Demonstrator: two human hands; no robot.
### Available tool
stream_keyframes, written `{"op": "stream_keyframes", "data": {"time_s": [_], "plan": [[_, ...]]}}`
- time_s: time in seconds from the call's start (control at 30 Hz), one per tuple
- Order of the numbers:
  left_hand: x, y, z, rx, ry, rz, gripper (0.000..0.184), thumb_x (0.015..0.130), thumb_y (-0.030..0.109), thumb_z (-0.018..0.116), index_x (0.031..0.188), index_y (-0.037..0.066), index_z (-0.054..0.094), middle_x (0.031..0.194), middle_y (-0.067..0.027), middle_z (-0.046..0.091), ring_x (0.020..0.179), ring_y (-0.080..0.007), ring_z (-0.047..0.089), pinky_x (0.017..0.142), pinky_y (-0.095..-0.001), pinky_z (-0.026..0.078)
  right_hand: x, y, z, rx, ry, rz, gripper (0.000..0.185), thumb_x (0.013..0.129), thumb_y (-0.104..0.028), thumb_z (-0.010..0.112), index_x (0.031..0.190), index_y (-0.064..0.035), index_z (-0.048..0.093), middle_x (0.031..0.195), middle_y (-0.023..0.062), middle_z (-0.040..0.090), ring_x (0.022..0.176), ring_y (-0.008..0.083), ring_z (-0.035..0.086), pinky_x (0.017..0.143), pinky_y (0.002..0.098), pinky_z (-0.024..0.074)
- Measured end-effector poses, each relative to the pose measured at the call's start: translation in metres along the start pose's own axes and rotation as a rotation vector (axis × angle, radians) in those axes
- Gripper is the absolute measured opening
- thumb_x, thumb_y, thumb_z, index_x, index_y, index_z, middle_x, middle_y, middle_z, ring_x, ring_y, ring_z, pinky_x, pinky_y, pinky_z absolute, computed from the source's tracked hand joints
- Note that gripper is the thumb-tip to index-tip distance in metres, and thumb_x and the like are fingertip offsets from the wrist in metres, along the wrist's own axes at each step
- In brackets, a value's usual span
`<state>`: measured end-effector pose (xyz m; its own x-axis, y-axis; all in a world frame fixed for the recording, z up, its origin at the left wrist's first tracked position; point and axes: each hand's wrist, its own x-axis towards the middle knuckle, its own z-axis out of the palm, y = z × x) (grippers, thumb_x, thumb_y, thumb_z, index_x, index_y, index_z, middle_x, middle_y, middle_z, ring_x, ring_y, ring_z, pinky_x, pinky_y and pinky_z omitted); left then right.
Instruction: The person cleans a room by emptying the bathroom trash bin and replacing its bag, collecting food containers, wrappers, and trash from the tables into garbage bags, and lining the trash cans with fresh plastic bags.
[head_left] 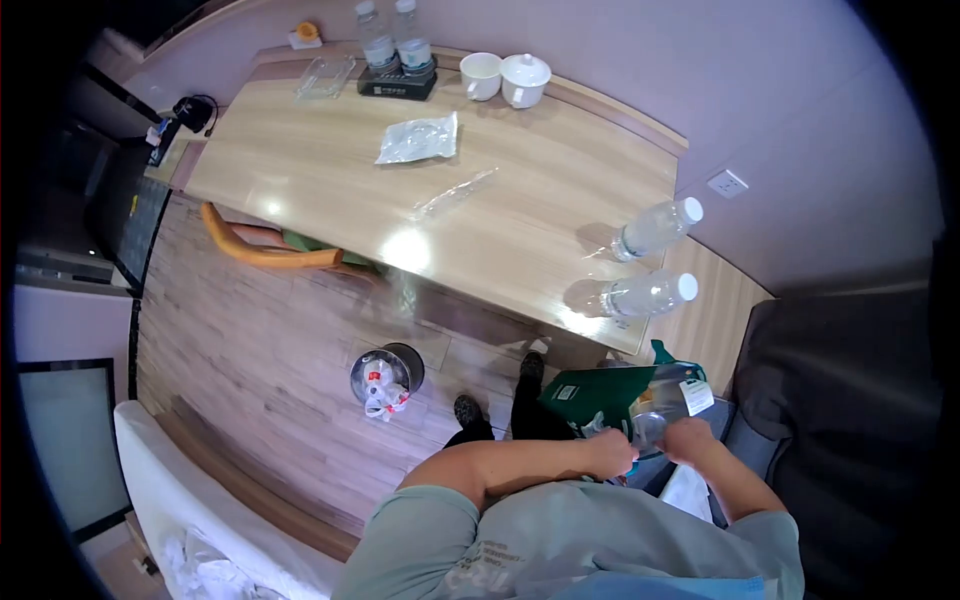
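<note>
A green bag (590,392) stands open at the lower right, beside the sofa, with clear plastic and a white label (697,397) showing at its mouth. My left hand (608,455) is closed at the bag's near edge, its fingers curled; what it grips is too small to make out. Across the opening, my right hand (688,440) is closed too, at the clear plastic (650,428) inside the bag; its fingertips are partly hidden. Beyond the bag, two clear bottles with white caps (655,230) (648,295) stand on the table's right end.
The wooden table (330,165) holds a plastic packet (418,139), a clear wrapper (455,194), white cups (524,80) and two bottles on a black box (398,84). A chair (270,252) and a filled trash bin (408,366) stand left. A dark sofa (850,400) is right.
</note>
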<state>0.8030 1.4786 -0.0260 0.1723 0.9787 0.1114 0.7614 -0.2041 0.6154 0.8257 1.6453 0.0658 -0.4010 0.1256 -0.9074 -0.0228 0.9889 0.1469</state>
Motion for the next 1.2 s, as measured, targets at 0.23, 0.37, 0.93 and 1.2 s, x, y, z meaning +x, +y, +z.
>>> {"op": "stream_keyframes", "data": {"time_s": [0.23,0.37,0.93,1.2], "plan": [[-0.070,0.013,0.038,-0.105,0.205,-0.088,0.015,0.072,0.019,0.055,0.072,0.005,0.061,0.067,-0.0125,0.059,0.062,-0.0286,0.060,0.051,-0.0419,0.046,0.021,-0.147,-0.122,0.443,0.734,-0.625,0.024,0.081,-0.030,0.053,0.089,-0.0089,0.060,0.077,0.0149,0.060,0.074,0.0337,0.058,0.063,0.0408,0.0467],[-0.100,0.014,0.038,-0.214,0.356,-0.091,0.017,0.069,0.015,0.057,0.062,0.000,0.055,0.062,-0.0143,0.054,0.060,-0.0315,0.059,0.049,-0.0424,0.044,0.105,-0.209,-0.224,0.553,0.929,-0.489,0.022,0.082,-0.027,0.051,0.093,-0.0087,0.057,0.079,0.0156,0.059,0.080,0.0322,0.057,0.068,0.0404,0.0465],[-0.218,0.008,0.041,-0.237,0.210,-0.622,0.020,0.076,0.025,0.054,0.069,0.007,0.058,0.078,-0.0088,0.054,0.069,-0.0278,0.060,0.055,-0.0406,0.047,0.226,-0.268,-0.424,0.388,1.155,-0.450,0.047,0.070,-0.013,0.062,0.114,-0.0059,0.046,0.096,0.0190,0.059,0.090,0.0314,0.058,0.075,0.0395,0.0468],[-0.259,0.020,0.042,-0.262,0.218,-0.711,0.011,0.072,0.020,0.054,0.070,0.010,0.057,0.079,-0.0068,0.052,0.068,-0.0256,0.058,0.054,-0.0396,0.047,0.265,-0.266,-0.452,0.266,0.872,-0.298,0.044,0.060,-0.014,0.067,0.099,0.0015,0.054,0.076,0.0172,0.062,0.062,0.0268,0.062,0.057,0.0329,0.0490]]}}
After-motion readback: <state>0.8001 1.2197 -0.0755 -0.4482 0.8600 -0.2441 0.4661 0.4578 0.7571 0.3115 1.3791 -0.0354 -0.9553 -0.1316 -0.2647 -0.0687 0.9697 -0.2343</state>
